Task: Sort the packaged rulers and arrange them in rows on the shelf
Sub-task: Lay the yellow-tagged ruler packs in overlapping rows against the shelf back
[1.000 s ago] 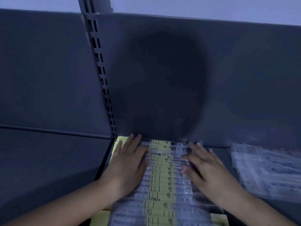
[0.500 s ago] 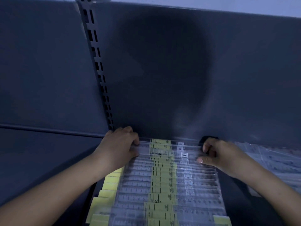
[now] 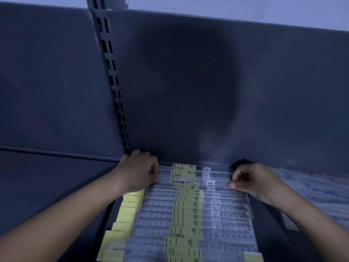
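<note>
A row of clear packaged rulers [image 3: 190,216] with yellow labels lies overlapping on the dark shelf [image 3: 56,186], running from the front edge to the back panel. My left hand [image 3: 139,172] grips the left ends of the rearmost rulers [image 3: 188,175], fingers curled round them. At the right ends of the same rulers, my right hand [image 3: 251,179] pinches them between thumb and curled fingers. Yellow card ends [image 3: 128,210] stick out along the row's left side.
A second pile of clear packaged rulers [image 3: 317,188] lies on the shelf to the right. The dark back panel [image 3: 188,91] rises right behind the hands. A slotted upright [image 3: 113,82] stands at the left, with another shelf bay beyond it.
Both hands went from lying flat on the rulers to gripping the ends of the rearmost ones at the back panel. The view shifted slightly downward.
</note>
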`<act>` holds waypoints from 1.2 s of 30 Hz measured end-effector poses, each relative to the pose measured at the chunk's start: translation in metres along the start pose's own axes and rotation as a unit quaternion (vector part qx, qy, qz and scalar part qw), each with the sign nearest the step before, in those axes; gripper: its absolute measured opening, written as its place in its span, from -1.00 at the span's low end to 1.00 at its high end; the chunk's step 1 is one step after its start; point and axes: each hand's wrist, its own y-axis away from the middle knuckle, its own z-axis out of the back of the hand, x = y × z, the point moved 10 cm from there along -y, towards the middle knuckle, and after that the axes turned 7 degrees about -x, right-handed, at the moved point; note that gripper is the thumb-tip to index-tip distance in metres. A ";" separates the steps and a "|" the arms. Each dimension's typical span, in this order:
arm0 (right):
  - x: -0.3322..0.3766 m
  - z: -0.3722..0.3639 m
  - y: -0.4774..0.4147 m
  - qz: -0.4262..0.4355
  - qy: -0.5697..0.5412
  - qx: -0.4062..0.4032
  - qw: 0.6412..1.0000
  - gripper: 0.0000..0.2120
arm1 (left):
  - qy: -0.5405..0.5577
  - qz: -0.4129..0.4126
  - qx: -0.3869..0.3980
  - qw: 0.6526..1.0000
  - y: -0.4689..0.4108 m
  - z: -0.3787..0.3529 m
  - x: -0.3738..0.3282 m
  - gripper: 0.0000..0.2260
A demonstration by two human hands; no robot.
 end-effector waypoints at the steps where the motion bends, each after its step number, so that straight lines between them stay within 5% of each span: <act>1: 0.001 0.000 0.000 0.007 0.000 -0.001 1.000 -0.80 | 0.007 0.006 -0.005 1.000 0.000 0.001 0.001 -0.83; 12: 0.014 0.020 0.013 0.089 -0.050 -0.108 0.989 -0.73 | 0.114 -0.012 -0.149 0.982 0.018 0.033 0.000 -0.80; 20: 0.027 0.054 0.031 0.184 -0.112 -0.244 0.945 -0.80 | 0.120 -0.097 -0.257 0.954 0.023 0.060 -0.006 -0.93; 23: 0.030 0.060 0.038 0.224 -0.104 -0.274 0.929 -0.97 | 0.059 -0.140 -0.303 0.941 0.033 0.069 -0.017 -0.90; 30: 0.046 0.058 0.067 0.313 -0.036 -0.259 0.913 -0.91 | -0.051 -0.299 -0.386 0.871 0.081 0.079 -0.050 -0.90; 36: 0.056 0.045 0.114 0.404 0.064 -0.259 0.875 -0.73 | -0.175 -0.404 -0.331 0.834 0.119 0.059 -0.062 -0.87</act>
